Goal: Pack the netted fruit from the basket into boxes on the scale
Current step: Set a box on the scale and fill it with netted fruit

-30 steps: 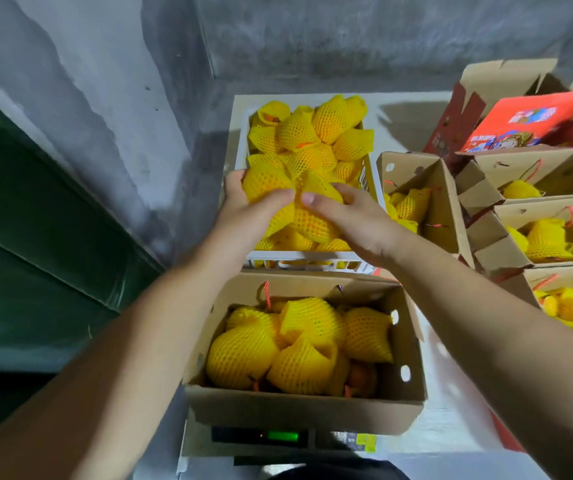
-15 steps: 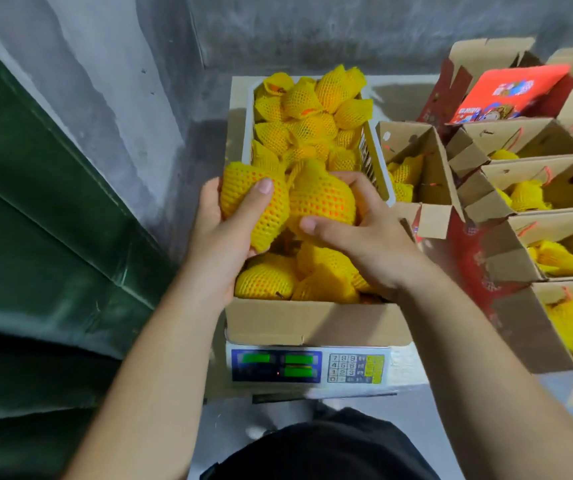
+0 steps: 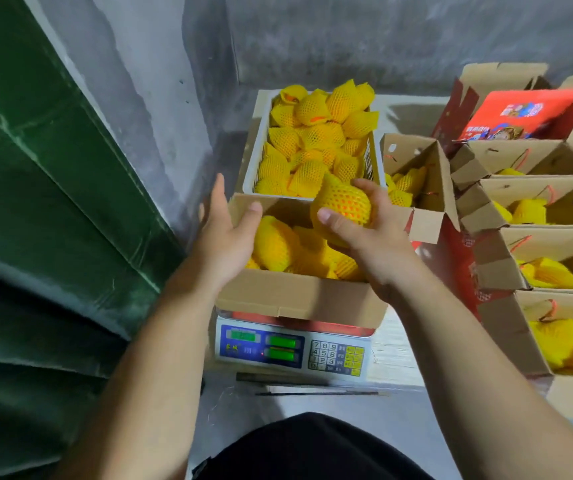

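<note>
A white basket [image 3: 252, 161] heaped with fruit in yellow foam nets stands at the back. In front of it a cardboard box [image 3: 299, 297] holding several netted fruit sits on a digital scale [image 3: 292, 351]. My right hand [image 3: 364, 233] grips one netted fruit [image 3: 342, 202] above the box's far right part. My left hand [image 3: 228, 233] hovers over the box's left side, fingers straight and empty, beside a netted fruit [image 3: 274, 242] lying in the box.
Several open cardboard boxes with netted fruit [image 3: 555, 209] line the right side, and a red printed box [image 3: 520, 116] stands behind them. Another open box [image 3: 416, 174] sits right of the basket. A grey wall and a green panel [image 3: 53, 202] close off the left.
My left hand has let go of its netted fruit, which now lies in the box, and has opened. My right hand still holds its fruit, now lower over the box.
</note>
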A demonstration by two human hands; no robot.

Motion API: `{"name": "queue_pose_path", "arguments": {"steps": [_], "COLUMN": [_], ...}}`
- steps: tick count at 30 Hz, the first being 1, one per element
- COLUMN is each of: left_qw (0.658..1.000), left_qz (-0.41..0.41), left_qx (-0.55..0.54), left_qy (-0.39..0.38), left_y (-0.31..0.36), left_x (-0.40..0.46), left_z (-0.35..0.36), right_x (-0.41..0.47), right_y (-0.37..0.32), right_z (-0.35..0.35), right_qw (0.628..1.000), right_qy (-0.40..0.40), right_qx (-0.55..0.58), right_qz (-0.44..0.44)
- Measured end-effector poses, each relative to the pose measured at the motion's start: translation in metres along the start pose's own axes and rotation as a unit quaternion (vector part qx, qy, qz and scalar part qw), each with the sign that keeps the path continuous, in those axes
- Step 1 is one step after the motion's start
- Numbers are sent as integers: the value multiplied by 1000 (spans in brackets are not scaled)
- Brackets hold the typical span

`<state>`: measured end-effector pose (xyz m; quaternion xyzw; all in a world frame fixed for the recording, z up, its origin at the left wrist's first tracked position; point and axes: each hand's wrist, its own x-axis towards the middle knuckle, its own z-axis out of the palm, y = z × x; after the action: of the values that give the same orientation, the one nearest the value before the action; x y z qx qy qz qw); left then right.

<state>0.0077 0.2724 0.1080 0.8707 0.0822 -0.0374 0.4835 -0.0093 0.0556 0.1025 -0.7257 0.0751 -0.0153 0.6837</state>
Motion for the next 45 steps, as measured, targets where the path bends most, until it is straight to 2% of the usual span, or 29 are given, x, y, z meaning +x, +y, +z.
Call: {"name": "queue_pose_path", "arguments": {"steps": [2, 4, 8, 10, 13, 20, 26, 28, 31, 34, 40, 43, 45], "left_qw": [997, 994, 983, 974, 968, 964, 964, 969, 964, 959, 936, 903, 911], "left_qz": [48, 95, 88, 88, 94, 143, 147, 136, 133, 139, 136, 116, 112], "left_qx": [-2, -36, -134, -141, -149, -160, -219, -197, -200, -225, -296, -371, -354], "left_qy": [54, 46, -88, -152, -178, -156, -43, -59, -110, -103, -132, -183, -178], "left_y": [3, 5, 20, 26, 27, 5, -7, -12, -20, -20, -21, -20, -23], "left_x": [-11, -24, -51, -61, -71, -86, -90, -90, -92, -93, -96, -99, -97], "left_z": [-2, -3, 2, 6, 6, -13, -22, -24, -23, -25, -33, -35, -39], "right_x": [-5, -11, -27, -36, -49, -69, -79, -80, -84, -89, -82, -70, -62], "right_y": [1, 1, -5, -8, -10, -9, -5, -4, -1, -2, -6, -8, -10], "right_z": [-13, -23, -23, -21, -19, 2, 20, 25, 39, 50, 44, 33, 23], "right_qw": [995, 986, 977, 972, 964, 974, 986, 984, 988, 990, 991, 994, 992], "right_qy": [34, 15, 7, 0, 1, -34, 33, 48, 38, 29, -83, -44, 35], "right_qx": [-69, -120, -169, -195, -224, -133, -53, -81, -50, -24, 53, 35, -11], "right_qz": [-60, -118, -128, -132, -146, -180, -155, -150, -141, -139, -85, -97, -121]}}
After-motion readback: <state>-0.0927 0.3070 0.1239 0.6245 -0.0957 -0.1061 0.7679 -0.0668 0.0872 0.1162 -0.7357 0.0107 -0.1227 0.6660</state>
